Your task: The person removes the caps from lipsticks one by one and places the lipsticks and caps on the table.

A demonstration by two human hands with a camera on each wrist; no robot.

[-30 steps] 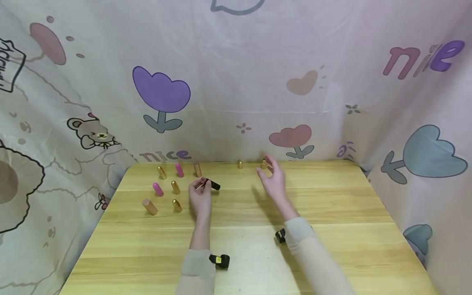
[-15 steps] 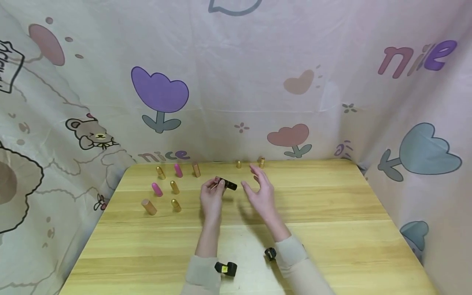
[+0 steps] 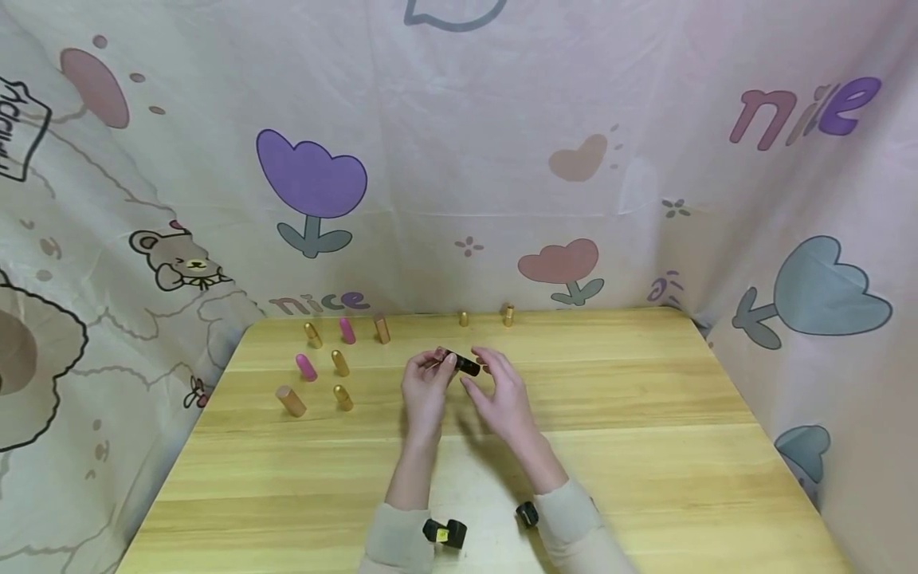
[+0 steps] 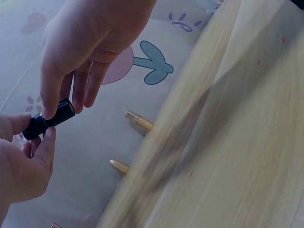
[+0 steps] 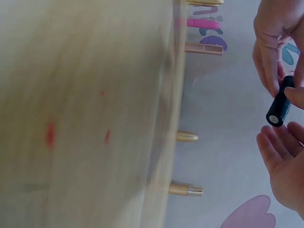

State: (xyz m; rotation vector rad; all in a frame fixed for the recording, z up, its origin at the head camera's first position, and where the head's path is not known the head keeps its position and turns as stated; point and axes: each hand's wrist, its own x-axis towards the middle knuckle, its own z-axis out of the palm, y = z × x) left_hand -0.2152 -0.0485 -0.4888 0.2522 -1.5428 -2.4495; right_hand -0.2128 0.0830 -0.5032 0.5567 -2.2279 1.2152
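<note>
Head view: shifted rightward since half a second ago, with the black tube [image 3: 468,365] pinched in the fingers of the left hand [image 3: 426,395] above the counter [image 3: 617,383]. Brought right beside the loosely spread fingers of the right hand [image 3: 506,399], so probably two-handed work at this point; cannot tell contact. Can see in right wrist view a pale round label [image 5: 274,119] on the tube's end, hidden from the head view.

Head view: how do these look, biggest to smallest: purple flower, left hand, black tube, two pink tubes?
1. Purple flower
2. Left hand
3. Black tube, partly covered
4. Front pink tube, back pink tube: look alike
</note>
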